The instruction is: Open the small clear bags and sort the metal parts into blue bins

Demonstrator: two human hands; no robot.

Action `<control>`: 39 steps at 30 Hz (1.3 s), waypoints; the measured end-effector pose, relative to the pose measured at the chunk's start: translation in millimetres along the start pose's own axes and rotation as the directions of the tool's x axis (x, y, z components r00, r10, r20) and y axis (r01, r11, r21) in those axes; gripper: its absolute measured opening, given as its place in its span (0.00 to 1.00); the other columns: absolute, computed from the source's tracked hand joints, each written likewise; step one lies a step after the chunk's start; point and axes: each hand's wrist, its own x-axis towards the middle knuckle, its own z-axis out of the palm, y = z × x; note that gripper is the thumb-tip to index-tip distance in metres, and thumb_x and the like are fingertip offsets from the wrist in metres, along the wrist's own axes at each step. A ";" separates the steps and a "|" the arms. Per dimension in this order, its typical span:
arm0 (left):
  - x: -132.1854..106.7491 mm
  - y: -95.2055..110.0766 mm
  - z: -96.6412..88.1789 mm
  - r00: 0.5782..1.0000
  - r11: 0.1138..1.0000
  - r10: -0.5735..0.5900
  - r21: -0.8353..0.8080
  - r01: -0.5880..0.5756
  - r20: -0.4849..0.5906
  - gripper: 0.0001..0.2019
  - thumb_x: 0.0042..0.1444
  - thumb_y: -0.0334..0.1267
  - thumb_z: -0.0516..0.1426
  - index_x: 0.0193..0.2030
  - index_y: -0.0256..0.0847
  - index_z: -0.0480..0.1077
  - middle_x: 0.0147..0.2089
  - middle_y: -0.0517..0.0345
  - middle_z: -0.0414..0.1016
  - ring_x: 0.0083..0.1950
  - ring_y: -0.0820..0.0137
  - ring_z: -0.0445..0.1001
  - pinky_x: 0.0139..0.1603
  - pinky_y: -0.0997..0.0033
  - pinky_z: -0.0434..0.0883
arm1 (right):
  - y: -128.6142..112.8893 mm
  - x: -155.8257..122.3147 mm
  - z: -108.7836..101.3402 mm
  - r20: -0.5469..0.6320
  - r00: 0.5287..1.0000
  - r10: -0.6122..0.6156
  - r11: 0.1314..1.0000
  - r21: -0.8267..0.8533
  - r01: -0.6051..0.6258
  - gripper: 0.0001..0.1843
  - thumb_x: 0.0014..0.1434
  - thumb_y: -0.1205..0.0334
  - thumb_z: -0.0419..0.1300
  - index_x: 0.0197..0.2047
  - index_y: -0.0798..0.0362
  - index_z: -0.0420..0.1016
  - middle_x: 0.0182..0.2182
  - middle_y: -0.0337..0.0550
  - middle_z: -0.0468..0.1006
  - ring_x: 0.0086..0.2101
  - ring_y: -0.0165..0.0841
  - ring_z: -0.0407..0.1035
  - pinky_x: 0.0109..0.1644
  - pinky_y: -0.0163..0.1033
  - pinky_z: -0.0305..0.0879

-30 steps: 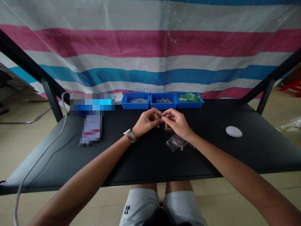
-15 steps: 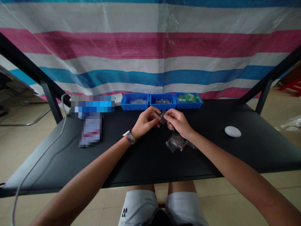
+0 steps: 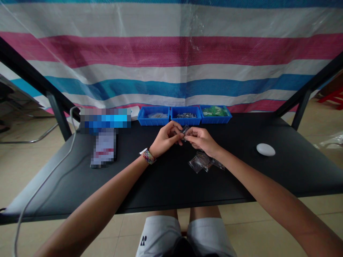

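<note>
Between my two hands is a small clear plastic bag [image 3: 185, 129], held over the middle of the black table [image 3: 160, 178]. My left hand [image 3: 169, 138] is closed, pinching the bag's left side between thumb and fingers. From the right, my right hand [image 3: 201, 140] pinches the bag's near right edge. Its contents are too small to make out. Just below my right hand lies a loose pile of small clear bags [image 3: 202, 162] with thin metallic pieces inside.
Behind my hands stand three blue bins: one with clear bags [image 3: 153, 121], one with metal screws [image 3: 185, 121], one with green packets [image 3: 215, 116]. A white oval object [image 3: 266, 150] lies at right. A grey cable [image 3: 57, 162] and blurred-out items [image 3: 104, 142] are at left.
My right hand has shifted slightly down and left along the bag, and its fingers have drawn in. My left hand has hardly moved.
</note>
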 end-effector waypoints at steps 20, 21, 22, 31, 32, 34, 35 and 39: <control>-0.2 -2.1 -4.5 1.000 0.997 -0.025 0.078 0.025 0.008 0.15 0.65 0.47 0.64 0.36 0.37 0.72 0.35 0.54 0.81 0.32 0.71 0.80 0.35 0.73 0.72 | -0.4 -2.0 0.8 -0.037 0.999 -0.014 1.000 -0.028 0.013 0.17 0.53 0.52 0.72 0.36 0.53 0.74 0.22 0.29 0.64 0.18 0.20 0.50 0.20 0.31 0.41; -0.3 -2.0 -4.5 1.000 0.997 -0.023 0.081 0.022 0.007 0.15 0.65 0.47 0.64 0.36 0.37 0.72 0.35 0.54 0.81 0.32 0.71 0.80 0.35 0.73 0.72 | -0.3 -1.9 0.7 -0.038 0.999 -0.018 0.999 -0.031 0.017 0.17 0.53 0.51 0.72 0.36 0.53 0.74 0.22 0.30 0.64 0.18 0.20 0.50 0.20 0.31 0.41; -0.4 -1.8 -4.3 1.000 0.996 -0.022 0.083 0.021 0.007 0.15 0.66 0.47 0.64 0.36 0.37 0.72 0.35 0.54 0.81 0.32 0.71 0.80 0.35 0.73 0.72 | -0.2 -1.8 0.5 -0.041 0.999 -0.021 0.999 -0.035 0.020 0.17 0.54 0.51 0.72 0.37 0.53 0.74 0.22 0.30 0.64 0.18 0.20 0.50 0.20 0.31 0.41; -1.8 -2.3 -1.9 1.000 0.995 -0.016 0.096 0.017 -0.013 0.18 0.65 0.50 0.65 0.34 0.37 0.71 0.33 0.55 0.80 0.30 0.71 0.80 0.34 0.72 0.73 | 0.2 -1.2 -0.8 -0.046 0.997 -0.059 0.989 -0.138 0.052 0.16 0.54 0.50 0.72 0.35 0.53 0.75 0.21 0.32 0.66 0.19 0.23 0.51 0.21 0.32 0.42; -1.8 -3.0 -1.9 1.000 0.995 -0.013 0.097 0.014 -0.011 0.18 0.65 0.51 0.65 0.34 0.37 0.71 0.33 0.55 0.80 0.30 0.71 0.80 0.34 0.72 0.74 | -0.3 -1.1 -0.7 -0.046 0.997 -0.057 0.988 -0.143 0.050 0.17 0.53 0.50 0.72 0.34 0.53 0.75 0.21 0.31 0.65 0.18 0.23 0.50 0.21 0.33 0.41; -1.7 -4.1 -1.8 1.000 0.995 -0.010 0.100 0.011 -0.007 0.18 0.65 0.51 0.65 0.35 0.37 0.71 0.33 0.56 0.80 0.30 0.71 0.80 0.34 0.73 0.74 | -1.8 -1.1 -0.3 -0.048 0.997 -0.057 0.987 -0.151 0.049 0.17 0.53 0.50 0.72 0.33 0.53 0.75 0.19 0.30 0.63 0.18 0.23 0.50 0.21 0.33 0.41; -1.7 -4.4 -1.8 1.000 0.995 -0.012 0.100 0.012 -0.004 0.18 0.65 0.51 0.64 0.35 0.37 0.71 0.33 0.56 0.79 0.30 0.71 0.80 0.33 0.73 0.74 | -2.7 -1.1 -0.2 -0.047 0.997 -0.059 0.987 -0.155 0.051 0.17 0.53 0.50 0.72 0.33 0.53 0.75 0.19 0.30 0.63 0.18 0.23 0.50 0.21 0.33 0.42; -2.0 -3.4 -0.9 1.000 0.995 -0.018 0.102 0.016 0.012 0.18 0.65 0.51 0.64 0.35 0.37 0.70 0.31 0.57 0.78 0.29 0.71 0.79 0.31 0.74 0.73 | -4.9 -1.7 0.1 -0.044 0.997 -0.071 0.985 -0.161 0.063 0.15 0.52 0.53 0.71 0.32 0.54 0.75 0.19 0.29 0.62 0.18 0.22 0.49 0.22 0.33 0.42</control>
